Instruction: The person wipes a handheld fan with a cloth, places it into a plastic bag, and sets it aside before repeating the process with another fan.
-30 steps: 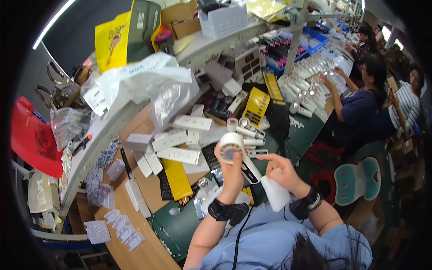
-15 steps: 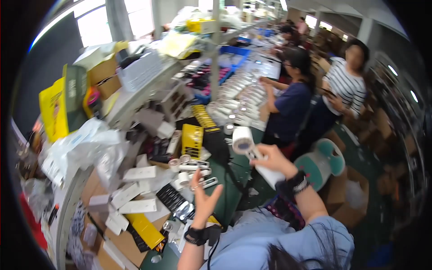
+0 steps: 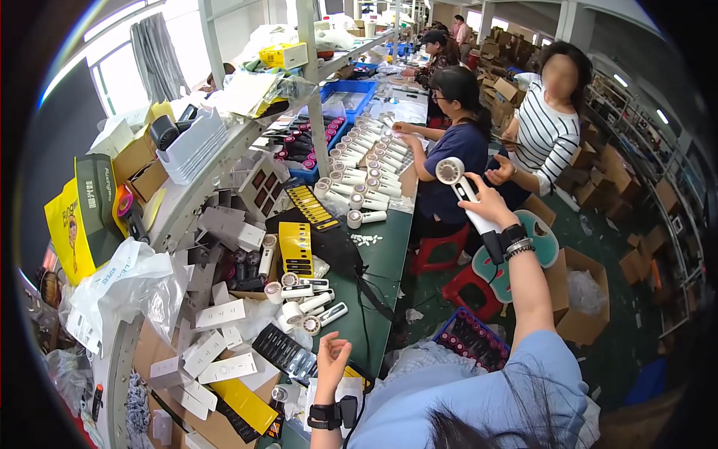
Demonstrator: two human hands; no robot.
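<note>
My right hand (image 3: pixel 488 203) is wrapped round the handle of a white hair dryer (image 3: pixel 450 172), held up with its round head at the top. The black lower end points down toward my wrist. Close beyond it, a person in a striped top (image 3: pixel 550 131) reaches out a hand (image 3: pixel 500 172), apart from the dryer. My left hand (image 3: pixel 330 363) hovers over the near bench, fingers loosely curled and holding nothing. Just beyond that hand lie several white hair dryers (image 3: pixel 313 301) in a loose pile and a black tray-like packet (image 3: pixel 280 348).
Rows of white hair dryers (image 3: pixel 374 170) cover the green bench (image 3: pixel 359 262) farther off. White boxes (image 3: pixel 217 314) crowd its left side below a shelf (image 3: pixel 224 150). A seated person in dark blue (image 3: pixel 467 153) works there. Red stools (image 3: pixel 471 288) and a cardboard box (image 3: pixel 580 292) stand on the right.
My right hand has raised the hair dryer, tipping its head upward. My left fingers have curled in from a wide spread. The person in stripes now stretches a hand toward the dryer.
</note>
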